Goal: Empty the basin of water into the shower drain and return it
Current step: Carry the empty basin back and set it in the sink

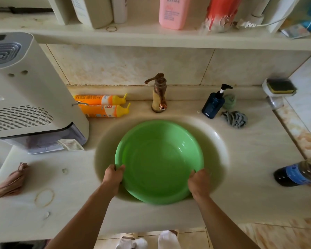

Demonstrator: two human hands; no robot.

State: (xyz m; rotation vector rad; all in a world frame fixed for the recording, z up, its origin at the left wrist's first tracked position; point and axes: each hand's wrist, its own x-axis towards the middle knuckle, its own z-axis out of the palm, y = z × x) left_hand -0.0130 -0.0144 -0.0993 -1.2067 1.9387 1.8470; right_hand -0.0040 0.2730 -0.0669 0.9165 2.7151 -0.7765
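A round green plastic basin sits in the cream sink bowl, tilted a little toward me. My left hand grips its near-left rim, fingers curled over the edge. My right hand grips the near-right rim the same way. The inside of the basin looks glossy; I cannot tell how much water it holds. The shower drain is out of view.
A bronze faucet stands behind the sink. Two orange bottles lie at the back left beside a white appliance. A blue pump bottle, grey cloth and dark drink bottle sit to the right. A shelf overhangs.
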